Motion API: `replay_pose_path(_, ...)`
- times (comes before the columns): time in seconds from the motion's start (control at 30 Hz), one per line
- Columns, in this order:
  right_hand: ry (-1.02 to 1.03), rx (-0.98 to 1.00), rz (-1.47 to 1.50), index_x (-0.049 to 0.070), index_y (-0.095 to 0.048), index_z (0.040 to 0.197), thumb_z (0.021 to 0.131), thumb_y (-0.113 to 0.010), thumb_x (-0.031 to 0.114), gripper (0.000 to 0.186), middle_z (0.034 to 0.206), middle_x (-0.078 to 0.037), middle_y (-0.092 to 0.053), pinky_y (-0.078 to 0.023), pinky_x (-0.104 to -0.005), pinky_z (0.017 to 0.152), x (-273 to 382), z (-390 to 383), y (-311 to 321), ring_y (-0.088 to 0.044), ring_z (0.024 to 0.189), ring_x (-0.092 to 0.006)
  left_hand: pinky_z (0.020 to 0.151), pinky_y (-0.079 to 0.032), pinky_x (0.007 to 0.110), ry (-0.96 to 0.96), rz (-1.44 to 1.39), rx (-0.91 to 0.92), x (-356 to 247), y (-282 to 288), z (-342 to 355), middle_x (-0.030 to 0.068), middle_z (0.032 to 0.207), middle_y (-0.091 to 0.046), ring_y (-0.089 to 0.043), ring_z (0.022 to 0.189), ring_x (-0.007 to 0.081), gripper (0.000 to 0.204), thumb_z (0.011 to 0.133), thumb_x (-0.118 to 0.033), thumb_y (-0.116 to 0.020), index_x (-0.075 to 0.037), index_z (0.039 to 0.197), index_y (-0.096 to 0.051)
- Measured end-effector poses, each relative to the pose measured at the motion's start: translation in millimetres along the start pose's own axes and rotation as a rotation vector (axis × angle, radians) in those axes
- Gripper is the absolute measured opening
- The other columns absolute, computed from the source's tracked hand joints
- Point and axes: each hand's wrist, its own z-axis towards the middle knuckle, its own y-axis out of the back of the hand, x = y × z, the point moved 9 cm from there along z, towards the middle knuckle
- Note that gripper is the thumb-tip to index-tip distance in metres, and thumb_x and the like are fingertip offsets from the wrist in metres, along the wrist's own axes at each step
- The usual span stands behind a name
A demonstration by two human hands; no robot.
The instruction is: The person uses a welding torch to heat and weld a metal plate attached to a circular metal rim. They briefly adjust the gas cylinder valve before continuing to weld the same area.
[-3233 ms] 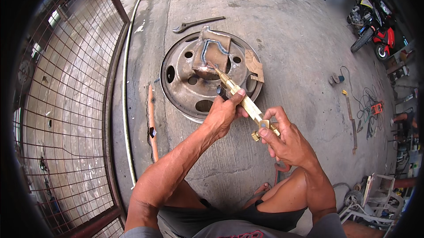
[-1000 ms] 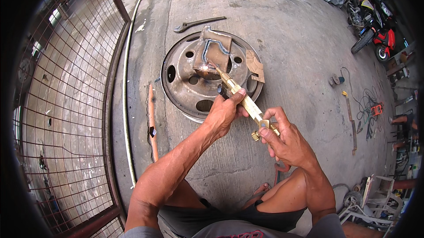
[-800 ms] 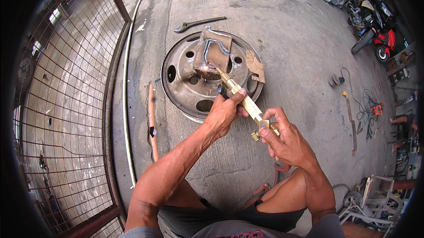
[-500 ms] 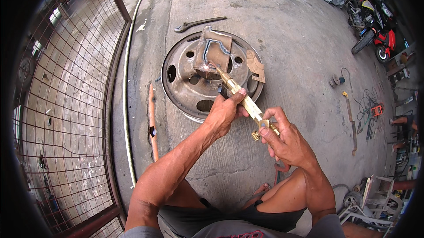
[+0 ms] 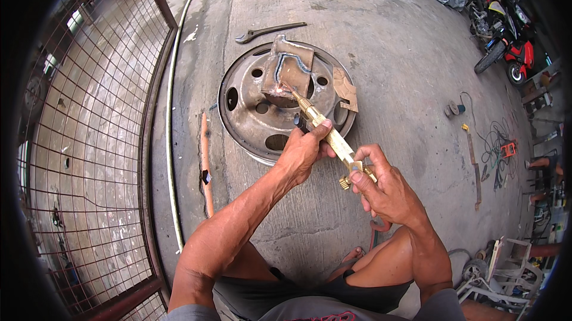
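Honestly, two hands are the way to go: right hand [image 5: 390,193] pinches the rear of the brass cutting torch [image 5: 339,145] beside its knob, left hand [image 5: 304,154] wraps the body farther forward, thumb on top. I'd brace that front grip and move the tip slow and even, so the heat doesn't wander. Past it, the steel bracket [image 5: 296,72] lies on the far half of the bare wheel [image 5: 241,124], reaching its far edge. It's brown and scuffed, with a bent bluish line and a glowing spot on its near edge.
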Motion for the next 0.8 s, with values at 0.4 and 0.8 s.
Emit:
replay_pose_path(0.4,-0.037,0.009,0.02,0.012,-0.049,0.134,0.112,-0.049,0.044,0.038,0.078,-0.005,-0.062,-0.049,-0.0307,0.043,-0.8,-1.5,-0.4,-0.061,0.053,-0.0117,0.065,-0.049,0.032,0.003,0.011,-0.025,0.2,0.9,-1.3,0.0099,0.089,-0.071,-0.063,0.066,0.0142,0.03,0.107,-0.03,-0.064,0.0,0.107,-0.065)
replay_pose_path(0.8,-0.054,0.018,0.019,0.013,-0.053,0.134,0.113,-0.046,0.041,0.036,0.079,-0.006,-0.061,-0.05,-0.0301,0.044,-2.0,-2.0,-0.7,-0.062,0.054,-0.0116,0.066,-0.052,0.033,-0.009,-0.001,-0.031,-1.1,-1.4,-4.5,0.0115,0.089,-0.071,-0.064,0.066,0.0153,0.032,0.107,-0.029,-0.064,0.003,0.107,-0.066)
